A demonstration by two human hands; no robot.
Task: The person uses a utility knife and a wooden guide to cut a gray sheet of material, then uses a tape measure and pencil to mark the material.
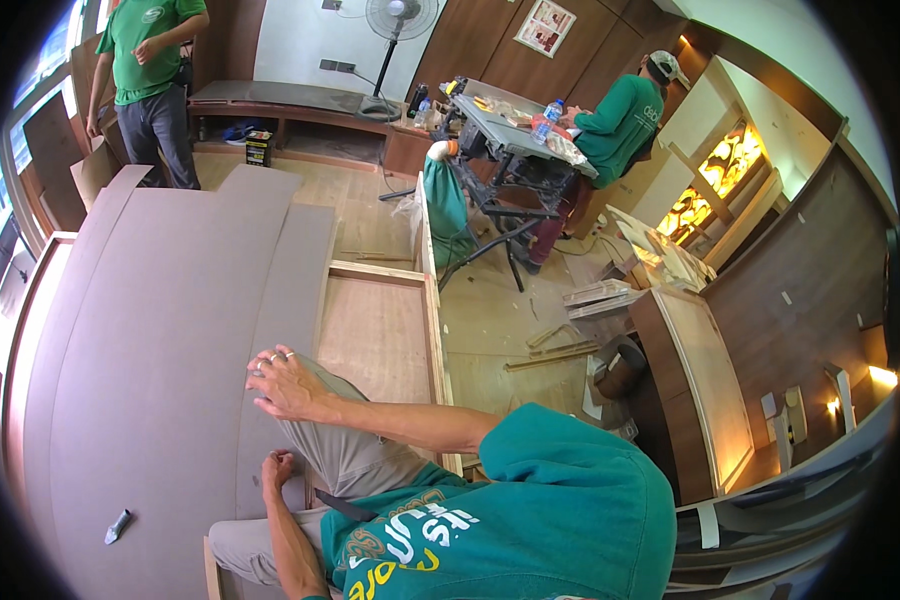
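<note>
My right hand [288, 388] rests on my bent knee [330, 420] in grey trousers, fingers spread and slightly curved over it. Lower down, my left hand [276, 468] is beside my leg at the surface of a large grey-brown board [150, 350], fingers curled; what it holds, if anything, I cannot make out. A small metal tool [118, 525] lies on the board at the lower left. Beside the board, a pale wooden frame [375, 268] borders a plywood panel [370, 330].
A person [150, 90] in green stands at back left. Another person [615, 125] works at a bench saw [490, 135] with bottles. A fan [398, 25], a low cabinet [280, 95], offcuts [550, 355] and a dark wooden unit [690, 390] surround me.
</note>
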